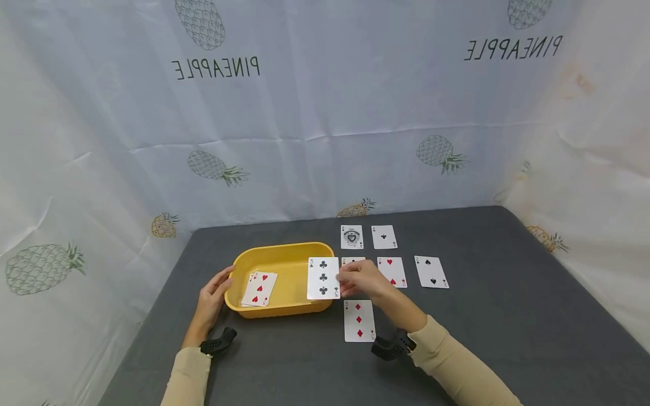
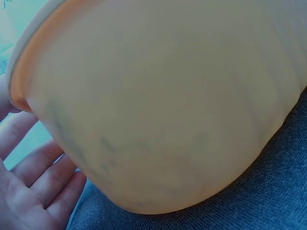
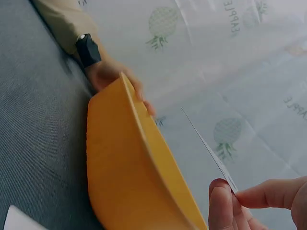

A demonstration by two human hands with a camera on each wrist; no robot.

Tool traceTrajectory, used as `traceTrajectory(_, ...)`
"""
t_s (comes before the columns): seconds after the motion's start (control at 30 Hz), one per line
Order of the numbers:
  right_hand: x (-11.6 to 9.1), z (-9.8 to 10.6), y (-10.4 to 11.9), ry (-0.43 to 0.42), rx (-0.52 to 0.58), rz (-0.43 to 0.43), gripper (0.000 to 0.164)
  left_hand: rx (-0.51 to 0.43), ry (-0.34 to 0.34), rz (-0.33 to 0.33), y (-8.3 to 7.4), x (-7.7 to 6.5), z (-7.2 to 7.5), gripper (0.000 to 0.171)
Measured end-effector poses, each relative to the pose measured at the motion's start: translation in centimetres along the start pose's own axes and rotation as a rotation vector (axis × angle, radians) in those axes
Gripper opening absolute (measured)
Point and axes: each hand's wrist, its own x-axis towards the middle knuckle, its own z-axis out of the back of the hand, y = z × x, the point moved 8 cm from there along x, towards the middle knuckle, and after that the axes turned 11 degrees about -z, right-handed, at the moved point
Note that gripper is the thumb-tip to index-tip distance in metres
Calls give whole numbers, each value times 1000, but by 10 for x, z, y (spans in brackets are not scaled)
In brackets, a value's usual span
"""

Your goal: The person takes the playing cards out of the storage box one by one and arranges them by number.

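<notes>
My right hand (image 1: 361, 277) pinches a three of clubs (image 1: 322, 278) by its right edge, face up over the right end of a yellow plastic basin (image 1: 284, 310). In the right wrist view the card (image 3: 211, 152) shows edge-on between thumb and fingertips. At the basin's left end my left hand (image 1: 210, 299) holds the rim; the left wrist view shows its fingers (image 2: 53, 175) along the outer wall. Inside the basin, a three of hearts (image 1: 260, 290) lies over other cards at the left. Just below my right hand, a three of diamonds (image 1: 359, 327) lies on the table.
Behind the right hand lie an ornate black ace (image 1: 352, 237) and an ace of clubs (image 1: 384, 237). Nearer are a partly hidden card (image 1: 350, 260), a two of hearts (image 1: 390, 270) and a two of spades (image 1: 431, 272). A pineapple-print curtain (image 1: 325, 101) hangs behind the dark table (image 1: 284, 361).
</notes>
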Motion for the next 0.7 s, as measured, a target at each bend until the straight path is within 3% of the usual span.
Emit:
traceTrajectory(0.27,-7,36,-20,-35,-51,4,28,-4,6,-2,1,1,-1,53)
traceTrajectory(0.7,-21,72,-56,-34,-66,-17,27,2,2,12,-1,-1,0,53)
